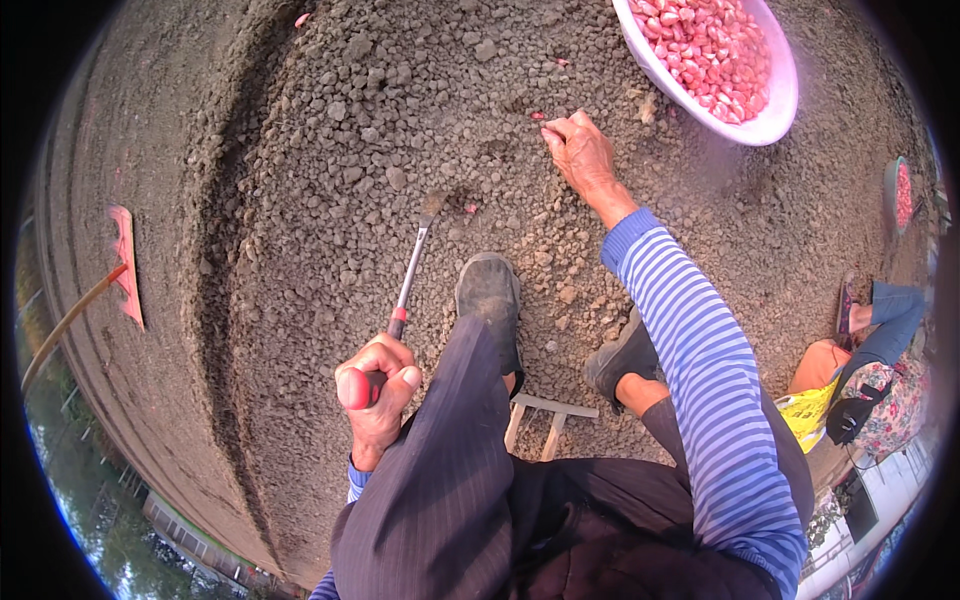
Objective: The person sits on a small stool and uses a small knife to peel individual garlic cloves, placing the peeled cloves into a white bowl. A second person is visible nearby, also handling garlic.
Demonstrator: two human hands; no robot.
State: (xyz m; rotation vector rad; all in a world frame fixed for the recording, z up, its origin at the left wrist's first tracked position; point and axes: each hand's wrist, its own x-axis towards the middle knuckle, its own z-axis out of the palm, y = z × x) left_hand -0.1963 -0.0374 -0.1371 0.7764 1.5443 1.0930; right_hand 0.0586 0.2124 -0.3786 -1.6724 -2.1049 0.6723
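My left hand (381, 394) grips the red-and-black handle of a narrow-bladed hand tool (411, 270). Its metal shaft slants away from me, and the soil-dusted flat blade meets the cloddy ground beside a small hole. One pink garlic clove (470, 208) lies in the soil just right of that blade. Further out, my right hand (583, 154) is low over the ground with thumb and fingers drawn together. A second clove (537, 115) shows just beyond these fingertips; whether anything is pinched between them cannot be seen. A pale basin (784, 112) full of pink cloves stands beyond my right hand.
Between my shoes (487, 292) and body is a low wooden stool (559, 406). A furrow (214, 300) runs along the left, with a red rake (127, 262) past it. Another person (885, 390) sits at the right near a second basin (891, 199) of cloves.
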